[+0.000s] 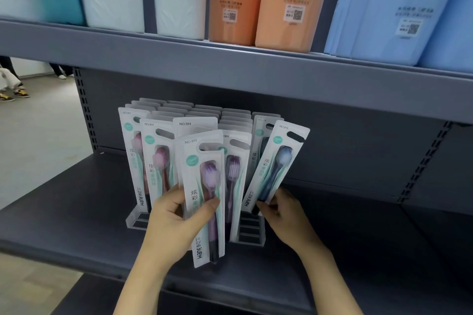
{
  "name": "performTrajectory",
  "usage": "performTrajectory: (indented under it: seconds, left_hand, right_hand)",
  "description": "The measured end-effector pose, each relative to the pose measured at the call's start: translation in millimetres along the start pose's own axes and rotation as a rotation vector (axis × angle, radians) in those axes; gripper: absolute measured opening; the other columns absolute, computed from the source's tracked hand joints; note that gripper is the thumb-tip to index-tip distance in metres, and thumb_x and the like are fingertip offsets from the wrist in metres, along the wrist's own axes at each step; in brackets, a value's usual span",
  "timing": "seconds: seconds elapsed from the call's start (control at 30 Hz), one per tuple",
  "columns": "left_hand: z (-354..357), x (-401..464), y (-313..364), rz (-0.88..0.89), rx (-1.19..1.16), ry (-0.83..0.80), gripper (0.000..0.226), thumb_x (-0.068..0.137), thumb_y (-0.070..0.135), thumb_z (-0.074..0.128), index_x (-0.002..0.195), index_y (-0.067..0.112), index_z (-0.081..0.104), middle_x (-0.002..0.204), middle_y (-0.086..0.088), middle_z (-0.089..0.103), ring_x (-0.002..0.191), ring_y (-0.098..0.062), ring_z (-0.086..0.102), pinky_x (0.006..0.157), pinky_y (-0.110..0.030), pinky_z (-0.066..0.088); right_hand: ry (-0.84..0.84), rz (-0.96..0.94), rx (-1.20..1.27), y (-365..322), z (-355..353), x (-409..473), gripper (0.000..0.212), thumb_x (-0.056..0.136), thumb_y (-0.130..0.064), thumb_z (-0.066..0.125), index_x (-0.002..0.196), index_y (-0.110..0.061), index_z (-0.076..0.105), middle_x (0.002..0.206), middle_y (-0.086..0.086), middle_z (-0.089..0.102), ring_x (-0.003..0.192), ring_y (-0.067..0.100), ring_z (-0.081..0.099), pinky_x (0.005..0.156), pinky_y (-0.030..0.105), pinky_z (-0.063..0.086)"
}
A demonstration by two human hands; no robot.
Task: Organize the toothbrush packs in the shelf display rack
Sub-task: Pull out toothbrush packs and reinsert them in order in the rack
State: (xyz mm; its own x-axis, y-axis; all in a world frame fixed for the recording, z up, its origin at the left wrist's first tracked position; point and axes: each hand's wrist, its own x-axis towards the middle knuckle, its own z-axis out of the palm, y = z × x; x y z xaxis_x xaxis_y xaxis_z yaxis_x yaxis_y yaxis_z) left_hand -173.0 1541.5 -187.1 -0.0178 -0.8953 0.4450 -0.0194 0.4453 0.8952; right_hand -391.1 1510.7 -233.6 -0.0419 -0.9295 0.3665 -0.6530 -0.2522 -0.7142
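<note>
Both forearms were bare — no sleeves, watch or bracelet in view. The left hand and the right hand wore no gloves or rings; the nails that showed were short, unpainted.

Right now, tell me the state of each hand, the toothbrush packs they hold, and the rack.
left hand: grips the purple toothbrush pack
purple toothbrush pack: lifted out of the rack, upright
right hand: pinches the bottom of the blue toothbrush pack
blue toothbrush pack: tilted to the right
display rack: on the shelf, front slots at right empty
</note>
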Motion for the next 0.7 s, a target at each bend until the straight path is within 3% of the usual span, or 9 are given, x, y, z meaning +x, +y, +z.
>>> performTrajectory:
  seconds: [0.1, 0.2, 0.27, 0.4, 0.53, 0.7]
  left_hand:
    - [0, 0, 0, 0.003, 0.004, 0.003, 0.014, 0.059, 0.044, 0.067, 0.068, 0.036, 0.073, 0.089, 0.001, 0.072, 0.08, -0.008, 0.068, 0.08, -0.033, 0.054]
    - [0, 0, 0, 0.013, 0.01, -0.008, 0.014, 0.06, 0.044, 0.066, 0.068, 0.035, 0.073, 0.089, 0.003, 0.072, 0.08, -0.009, 0.068, 0.08, -0.032, 0.054]
    - [1, 0, 0, 0.009, 0.004, -0.009, 0.014, 0.059, 0.044, 0.066, 0.067, 0.036, 0.073, 0.087, 0.005, 0.073, 0.08, -0.007, 0.068, 0.079, -0.028, 0.053]
    - [2, 0, 1, 0.018, 0.002, -0.012, 0.01, 0.059, 0.044, 0.065, 0.065, 0.041, 0.072, 0.084, 0.01, 0.073, 0.079, -0.002, 0.067, 0.072, -0.019, 0.053]
    - [1, 1, 0, 0.026, -0.005, -0.013, 0.011, 0.059, 0.044, 0.065, 0.066, 0.04, 0.073, 0.085, 0.01, 0.073, 0.079, -0.003, 0.068, 0.073, -0.016, 0.052]
    - [0, 2, -1, 0.026, -0.008, -0.005, 0.011, 0.059, 0.044, 0.066, 0.066, 0.04, 0.073, 0.086, 0.008, 0.073, 0.079, -0.004, 0.068, 0.073, -0.016, 0.052]
  right_hand:
    - [-0.009, 0.008, -0.057, 0, -2, 4, 0.008, 0.09, -0.016, 0.059, 0.096, -0.012, 0.055, 0.095, 0.003, 0.059, 0.083, 0.013, 0.062, 0.068, 0.011, 0.048]
    - [-0.032, 0.03, -0.087, -1, -3, 6, 0.009, 0.089, -0.018, 0.059, 0.093, -0.012, 0.054, 0.095, 0.006, 0.061, 0.083, 0.016, 0.063, 0.074, 0.029, 0.053]
    - [-0.055, 0.039, -0.082, -3, -5, 6, 0.006, 0.089, -0.018, 0.059, 0.087, -0.017, 0.054, 0.094, 0.005, 0.062, 0.082, 0.013, 0.062, 0.071, 0.022, 0.052]
    - [-0.08, 0.019, -0.068, -10, -10, 7, 0.029, 0.087, -0.015, 0.061, 0.074, -0.034, 0.044, 0.085, -0.004, 0.06, 0.075, 0.0, 0.057, 0.061, 0.005, 0.043]
    - [-0.102, 0.016, -0.057, -12, -9, 7, 0.029, 0.087, -0.014, 0.061, 0.075, -0.034, 0.045, 0.08, -0.012, 0.059, 0.073, -0.003, 0.058, 0.06, 0.005, 0.043]
    - [-0.094, 0.032, -0.075, -7, -6, 8, 0.02, 0.087, -0.014, 0.061, 0.076, -0.026, 0.049, 0.081, -0.008, 0.061, 0.074, 0.0, 0.06, 0.061, 0.008, 0.045]
